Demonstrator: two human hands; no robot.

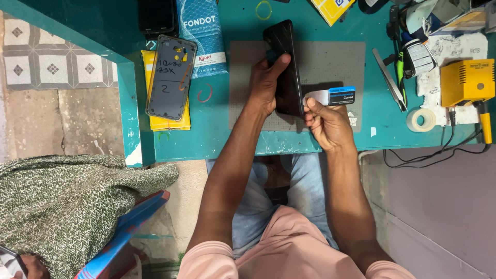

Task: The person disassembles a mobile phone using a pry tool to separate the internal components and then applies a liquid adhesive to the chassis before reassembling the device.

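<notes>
Our right hand (325, 121) pinches a thin pry card (330, 96), edge at the phone's side seam. Left hand (266, 82) fingers wrap the black phone (287, 67) above the grey mat (330, 62) on the desk (222, 124). Phone likely slick, fragile; grip its edges.

Black phone (285, 62); teal table (217, 129); grey mat (330, 62); yellow box (466, 81).

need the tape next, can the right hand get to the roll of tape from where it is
Probably yes, once freed: the right hand holds a thin pry tool, and the roll of tape lies on bare table to its right, nothing between.
</notes>
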